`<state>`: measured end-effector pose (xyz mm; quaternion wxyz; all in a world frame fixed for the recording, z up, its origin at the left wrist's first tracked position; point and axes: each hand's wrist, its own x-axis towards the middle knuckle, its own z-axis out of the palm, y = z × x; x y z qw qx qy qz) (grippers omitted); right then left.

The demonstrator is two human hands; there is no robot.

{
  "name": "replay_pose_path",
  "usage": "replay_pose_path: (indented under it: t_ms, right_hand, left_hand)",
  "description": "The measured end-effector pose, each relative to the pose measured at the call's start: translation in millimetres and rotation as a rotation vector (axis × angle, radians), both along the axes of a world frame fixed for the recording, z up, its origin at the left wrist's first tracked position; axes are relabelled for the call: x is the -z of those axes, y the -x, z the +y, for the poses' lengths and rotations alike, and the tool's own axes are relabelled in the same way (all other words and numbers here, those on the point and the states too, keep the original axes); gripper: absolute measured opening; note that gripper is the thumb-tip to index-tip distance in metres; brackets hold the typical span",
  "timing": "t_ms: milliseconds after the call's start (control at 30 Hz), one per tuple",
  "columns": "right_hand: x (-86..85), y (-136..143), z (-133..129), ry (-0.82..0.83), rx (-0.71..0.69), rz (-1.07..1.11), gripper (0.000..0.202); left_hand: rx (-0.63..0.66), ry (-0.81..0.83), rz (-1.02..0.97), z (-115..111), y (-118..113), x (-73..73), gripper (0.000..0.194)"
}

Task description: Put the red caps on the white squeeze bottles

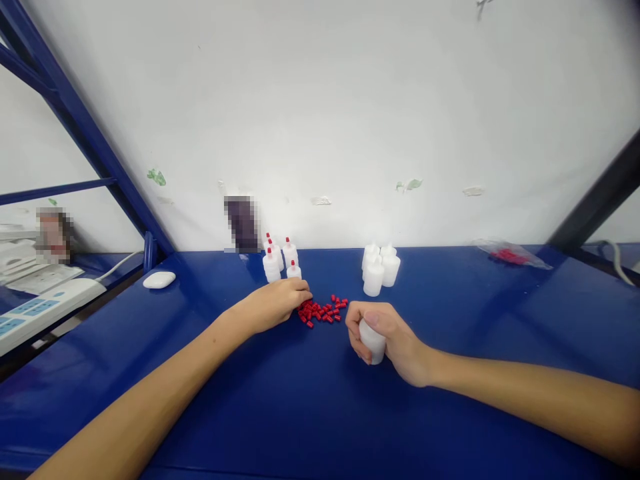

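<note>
My right hand [384, 333] is wrapped round a white squeeze bottle [373, 345]; the fingers and thumb hide its top. My left hand [281, 300] reaches to the left edge of a loose pile of small red caps [320, 311]. Its fingers are bent together at the caps, and whatever lies between the fingertips is hidden. Just behind this hand stand several white bottles [272, 265] with red caps on their tips. Farther right, behind my right hand, is a group of white bottles [375, 273] without red caps.
The blue table [300, 413] meets a white wall. On it lie a white rounded object [159, 280] at left and a clear plastic bag [515, 255] with red pieces at back right. A power strip [45, 310] is beyond the left edge. Blue metal posts [95, 127] flank the table.
</note>
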<state>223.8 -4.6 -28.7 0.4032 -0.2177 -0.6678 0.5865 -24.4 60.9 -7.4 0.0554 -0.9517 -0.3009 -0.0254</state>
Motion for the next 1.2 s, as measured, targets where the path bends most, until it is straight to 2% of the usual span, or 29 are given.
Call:
replay_pose_path:
  t_ms: [167, 233, 300, 333, 400, 500, 633, 867, 1033, 1133, 1200]
  right_hand:
    - [2.3, 0.2, 1.1, 0.034, 0.001, 0.027, 0.042]
    - [4.5, -0.6, 2.1, 0.044, -0.006, 0.052, 0.042]
    - [6.5, -1.6, 3.3, 0.045, -0.013, 0.078, 0.042]
    - [7.3, -1.9, 3.8, 0.044, -0.019, 0.09, 0.043]
    - [8.0, -2.2, 4.6, 0.037, -0.029, 0.11, 0.044]
    - [7.6, -1.6, 4.8, -0.001, -0.064, 0.119, 0.048]
    - [5.2, -0.3, 4.1, -0.055, -0.1, 0.098, 0.051]
    - [-2.7, -1.6, 1.1, -0.049, -0.095, 0.103, 0.043]
    - [3.0, -4.7, 1.4, -0.035, -0.075, 0.092, 0.041]
    - [4.8, -4.6, 2.7, -0.002, -0.042, 0.062, 0.04]
    - [3.1, -3.7, 2.6, 0.005, -0.019, -0.008, 0.04]
  left_hand:
    - [-0.035, -0.022, -0.125, -3.9, -0.3, -4.6, 0.027]
    - [-0.043, -0.062, -0.326, -12.1, -8.6, -8.4, 0.022]
    - [-0.071, -0.029, -0.644, -25.7, -23.6, -12.4, 0.016]
    - [-0.094, 0.05, -0.811, -34.1, -33.1, -14.1, 0.013]
    - [-0.13, 0.351, -1.044, -52.2, -53.0, -16.3, 0.014]
    - [-0.11, 0.716, -1.152, -74.5, -76.7, -15.6, 0.018]
    - [-0.108, 0.828, -1.141, -84.7, -87.3, -12.9, 0.02]
    - [-0.102, 0.782, -1.084, -88.8, -88.9, -18.3, 0.015]
    - [-0.067, 0.757, -1.105, -83.6, -87.3, -14.7, 0.013]
    - [-0.088, 0.566, -1.299, -59.7, -70.2, -18.1, 0.017]
    - [-0.155, 0.274, -1.411, -37.4, -50.5, -23.6, 0.019]
